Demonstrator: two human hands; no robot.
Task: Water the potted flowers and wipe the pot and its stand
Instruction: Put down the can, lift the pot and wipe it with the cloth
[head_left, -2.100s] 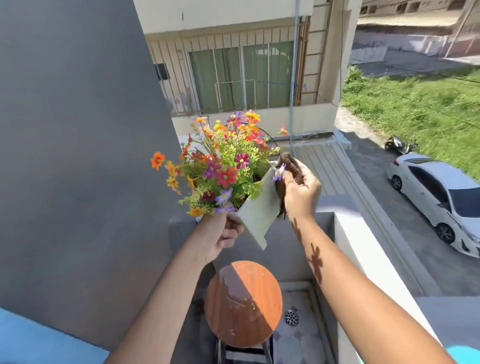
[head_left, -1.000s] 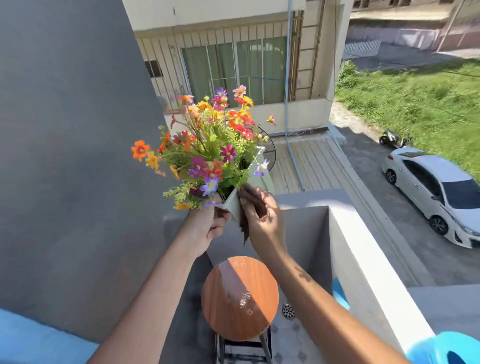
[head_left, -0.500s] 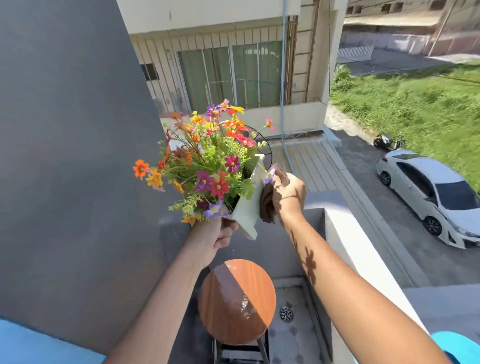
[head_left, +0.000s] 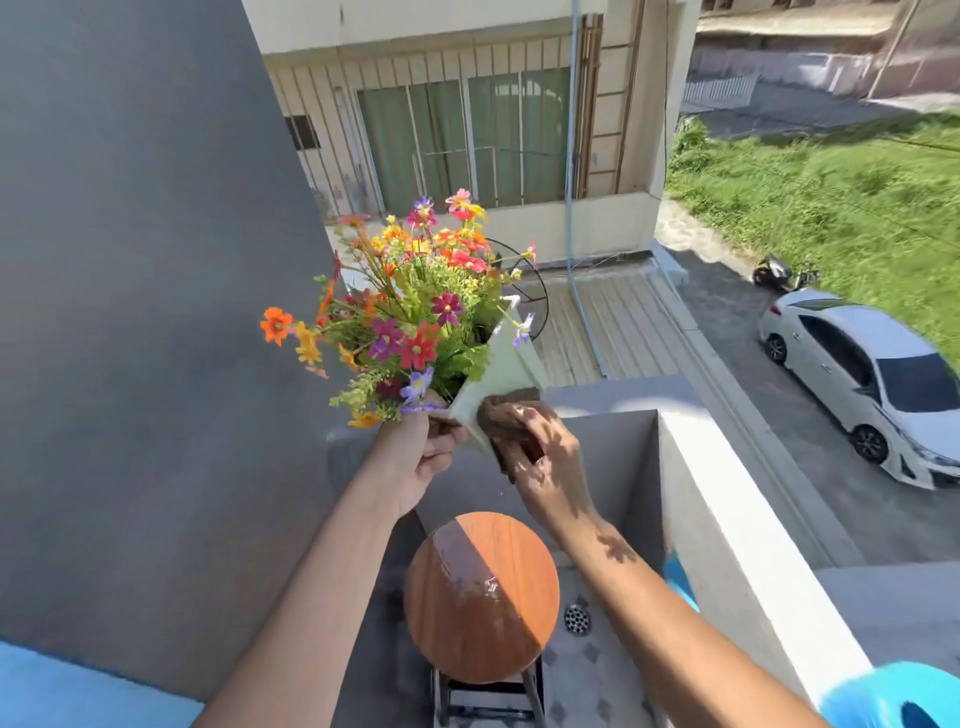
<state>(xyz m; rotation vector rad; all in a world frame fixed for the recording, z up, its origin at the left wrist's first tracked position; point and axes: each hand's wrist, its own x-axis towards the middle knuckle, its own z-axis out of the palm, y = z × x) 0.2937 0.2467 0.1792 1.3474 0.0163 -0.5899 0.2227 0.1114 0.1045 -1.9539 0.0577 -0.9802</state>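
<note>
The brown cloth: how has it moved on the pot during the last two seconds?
The right hand slid the brown cloth from the pot's rim down to its base, up again, then back down. The left hand still holds the pot tilted above the stool.

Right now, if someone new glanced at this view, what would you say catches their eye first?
Most striking is the bunch of bright flowers in a pale pot, held up in mid-air at the centre, tilted, over a balcony corner. The left hand grips the pot from below while the right hand presses a brown cloth against its side. Straight below stands a round wooden stool, partly sunlit.
</note>
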